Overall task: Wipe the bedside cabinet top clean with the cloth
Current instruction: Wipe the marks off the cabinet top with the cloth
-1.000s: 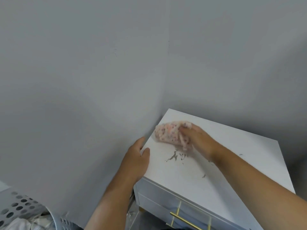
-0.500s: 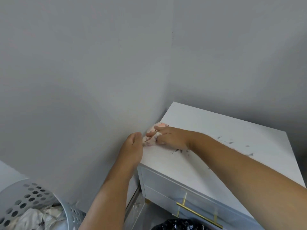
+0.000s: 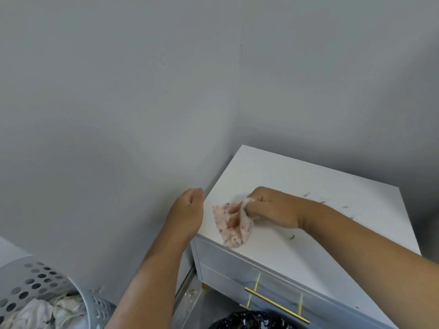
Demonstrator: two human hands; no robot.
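Observation:
The white bedside cabinet top sits in the corner of two grey walls. Dark specks of dirt lie on it to the right of my wrist, and one more nearer the front. My right hand is shut on a pink speckled cloth, which hangs crumpled near the cabinet's front left corner. My left hand is cupped beside the cabinet's left edge, fingers curled, holding nothing that I can see.
A drawer front with a gold bar handle faces me. A black plastic bag lies below it. A grey perforated basket with pale laundry stands at the lower left. The walls close in behind and left.
My right hand has pulled the cloth from the left edge toward the front corner and lifted it loosely. The dirt patch near the left side is gone. My left hand stays beside the edge.

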